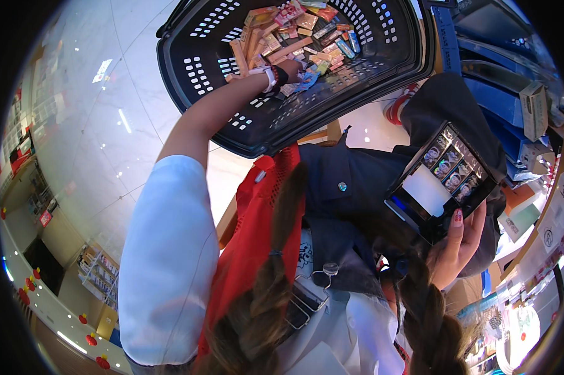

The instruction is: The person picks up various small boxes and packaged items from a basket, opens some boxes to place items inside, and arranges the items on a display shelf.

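My left hand (293,71), with a dark band and a white band at its wrist, reaches down into a black plastic shopping basket (282,133). Its fingertips are close to a crumpled blue packet (308,82); whether they grip it cannot be told. Small cartons (289,49) and slim packets in pink, tan and yellow lie heaped in the basket. Blue tubes or packets (350,44) rest at the heap's right side. Above my lap, my right hand (460,243) holds a black cardboard display box (481,185) by its lower corner. Printed pictures and a white panel (425,190) show inside it.
Blue cardboard display boxes (495,101) stand stacked along the right. A shelf edge (542,229) curves past my right side. Below the basket spreads a glossy tiled floor (136,93). A red apron or vest (251,220) and two braids (263,300) hang in front of me.
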`<state>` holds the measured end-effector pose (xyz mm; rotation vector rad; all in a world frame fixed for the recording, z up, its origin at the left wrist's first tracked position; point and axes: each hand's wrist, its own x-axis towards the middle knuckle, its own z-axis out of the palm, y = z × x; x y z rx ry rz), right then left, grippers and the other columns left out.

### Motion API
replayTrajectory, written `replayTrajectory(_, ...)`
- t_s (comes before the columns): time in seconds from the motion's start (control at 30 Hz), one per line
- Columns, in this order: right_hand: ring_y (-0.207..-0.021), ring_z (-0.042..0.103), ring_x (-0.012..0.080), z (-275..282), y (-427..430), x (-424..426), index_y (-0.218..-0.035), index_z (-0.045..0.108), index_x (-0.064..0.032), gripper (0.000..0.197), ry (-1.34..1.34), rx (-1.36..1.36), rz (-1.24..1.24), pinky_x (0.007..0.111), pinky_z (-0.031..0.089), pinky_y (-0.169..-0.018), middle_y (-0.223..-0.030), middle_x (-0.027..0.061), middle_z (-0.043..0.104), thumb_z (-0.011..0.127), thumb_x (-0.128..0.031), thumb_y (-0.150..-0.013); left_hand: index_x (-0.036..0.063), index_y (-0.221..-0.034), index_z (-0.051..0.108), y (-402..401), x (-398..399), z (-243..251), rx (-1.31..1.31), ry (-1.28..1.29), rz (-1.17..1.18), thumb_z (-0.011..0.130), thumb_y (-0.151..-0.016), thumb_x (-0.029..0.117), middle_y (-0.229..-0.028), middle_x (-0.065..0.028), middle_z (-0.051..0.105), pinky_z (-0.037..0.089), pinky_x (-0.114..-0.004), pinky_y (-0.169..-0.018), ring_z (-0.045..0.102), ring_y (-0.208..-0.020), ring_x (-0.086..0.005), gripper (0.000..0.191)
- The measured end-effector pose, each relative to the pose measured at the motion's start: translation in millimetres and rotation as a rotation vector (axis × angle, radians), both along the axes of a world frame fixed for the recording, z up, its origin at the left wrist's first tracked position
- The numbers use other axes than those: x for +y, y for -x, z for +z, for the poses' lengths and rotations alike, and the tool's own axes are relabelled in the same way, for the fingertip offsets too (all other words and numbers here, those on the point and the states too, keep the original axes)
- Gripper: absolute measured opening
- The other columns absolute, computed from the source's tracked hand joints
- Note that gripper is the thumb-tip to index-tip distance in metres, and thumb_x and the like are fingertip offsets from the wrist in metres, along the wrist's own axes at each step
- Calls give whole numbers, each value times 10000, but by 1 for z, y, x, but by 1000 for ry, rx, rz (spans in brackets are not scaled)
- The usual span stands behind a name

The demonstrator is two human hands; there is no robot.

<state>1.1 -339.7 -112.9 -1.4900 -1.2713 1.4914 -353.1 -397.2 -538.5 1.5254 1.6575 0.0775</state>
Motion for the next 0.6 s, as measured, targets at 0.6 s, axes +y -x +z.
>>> replayTrajectory(0.6,-1102,488,196,5,6,-1,-1331,247,82,550,20,23,12,290,334,-966,-1256,198,454,503,-10,-853,27,-945,637,47,-5,-42,377,152,-1,610,-738,253,-949,-182,634,470,-371,-806,614,-877,-310,307)
